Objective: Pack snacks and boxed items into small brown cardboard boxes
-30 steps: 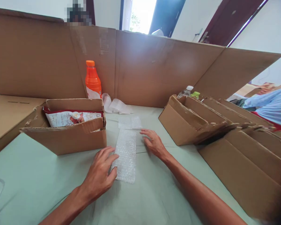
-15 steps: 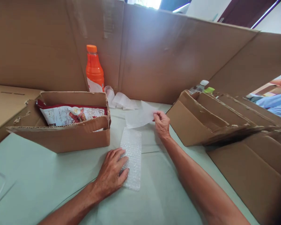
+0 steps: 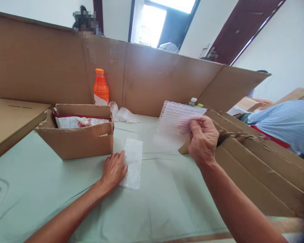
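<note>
My right hand (image 3: 204,140) pinches the edge of a clear bubble-wrap sheet (image 3: 176,118), raised above the table in front of the cardboard boxes on the right. Its lower part is blurred. Another bubble-wrap piece (image 3: 133,162), a narrow rectangle, lies flat on the pale green table cover (image 3: 164,199). Resting on that piece's left edge are the fingers of my left hand (image 3: 114,170), spread and not gripping. Just beyond the left hand stands an open cardboard box (image 3: 83,145) with a printed white and red packet (image 3: 83,122) inside.
An orange bottle (image 3: 100,88) and crumpled bubble wrap (image 3: 126,115) sit by the tall cardboard screen (image 3: 147,77). Several cardboard boxes (image 3: 253,168) line the right side, with a clear bottle (image 3: 192,102) behind. A person in a light blue shirt (image 3: 291,121) is at far right.
My right hand has lifted the bubble-wrap sheet up and to the right. My left hand stays on the flat piece. The head view has tilted up, showing more of the room.
</note>
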`<state>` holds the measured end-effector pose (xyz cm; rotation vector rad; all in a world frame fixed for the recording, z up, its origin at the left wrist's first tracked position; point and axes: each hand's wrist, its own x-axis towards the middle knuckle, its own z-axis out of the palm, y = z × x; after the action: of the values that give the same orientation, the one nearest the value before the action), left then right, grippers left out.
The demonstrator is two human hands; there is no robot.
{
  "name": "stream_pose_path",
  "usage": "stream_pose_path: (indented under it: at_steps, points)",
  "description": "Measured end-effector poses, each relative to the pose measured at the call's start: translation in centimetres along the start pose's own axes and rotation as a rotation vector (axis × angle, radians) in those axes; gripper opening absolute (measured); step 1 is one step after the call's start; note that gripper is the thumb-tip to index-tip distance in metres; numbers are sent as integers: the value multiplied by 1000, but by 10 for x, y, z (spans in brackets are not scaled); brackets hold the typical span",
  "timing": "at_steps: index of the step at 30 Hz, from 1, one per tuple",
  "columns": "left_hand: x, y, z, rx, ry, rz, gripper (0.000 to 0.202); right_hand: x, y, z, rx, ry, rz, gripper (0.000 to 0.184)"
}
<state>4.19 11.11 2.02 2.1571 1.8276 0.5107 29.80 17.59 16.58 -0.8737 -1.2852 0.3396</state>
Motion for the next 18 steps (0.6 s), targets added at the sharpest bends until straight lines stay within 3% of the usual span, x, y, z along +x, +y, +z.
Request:
stream_pose_path:
  at_steps: [4, 8, 12, 15, 18]
  points:
    - [3, 14, -2, -67, -55, -26, 47, -8, -15, -6, 121, -29, 179, 14]
    - [-19, 14, -13, -200, -34, -27, 54, -19, -10, -3, 248, -129, 410, 24]
    - [-72, -5, -17, -687, 64, -211, 50, -36, 20, 15, 227, -306, 646, 31]
    - [-116, -18, -8, -967, 145, -416, 51, -48, 54, 40, 187, -360, 706, 31]
    - [-149, -22, 4, -1089, 253, -558, 51, -54, 91, 72, 131, -383, 728, 27]
